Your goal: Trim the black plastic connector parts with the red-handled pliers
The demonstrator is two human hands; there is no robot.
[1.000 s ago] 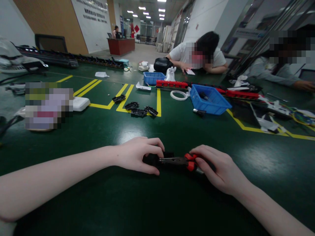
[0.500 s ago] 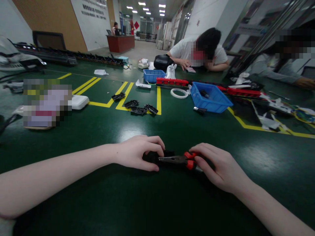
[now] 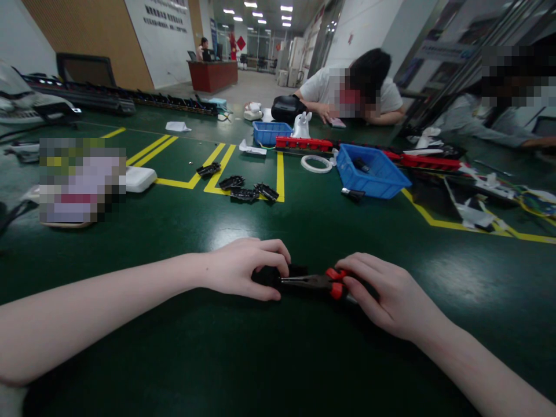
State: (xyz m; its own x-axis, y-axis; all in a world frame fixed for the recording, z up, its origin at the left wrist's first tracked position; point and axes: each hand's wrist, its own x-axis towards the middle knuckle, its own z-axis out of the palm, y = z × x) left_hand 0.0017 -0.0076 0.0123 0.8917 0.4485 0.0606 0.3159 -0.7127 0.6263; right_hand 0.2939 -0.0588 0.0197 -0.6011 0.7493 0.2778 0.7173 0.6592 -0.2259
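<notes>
My left hand [image 3: 249,267] is closed around a small black part [image 3: 266,277] low over the green table [image 3: 243,359]. Most of that part is hidden by my fingers and by its dark colour. In my right hand [image 3: 384,292] is a pair of needle-nose pliers [image 3: 310,281] with red and black handles. Their long jaws point left, and the tips meet the black part beside my left fingertips. Whether the tips grip it or only touch it, I cannot tell.
Several black plastic parts [image 3: 244,194] lie beyond my left hand. Farther back are a blue bin [image 3: 372,174], a smaller blue bin [image 3: 271,133], a white ring [image 3: 316,164] and a red strip [image 3: 304,144]. A blurred phone [image 3: 82,188] lies left. A person [image 3: 369,87] leans on the far side.
</notes>
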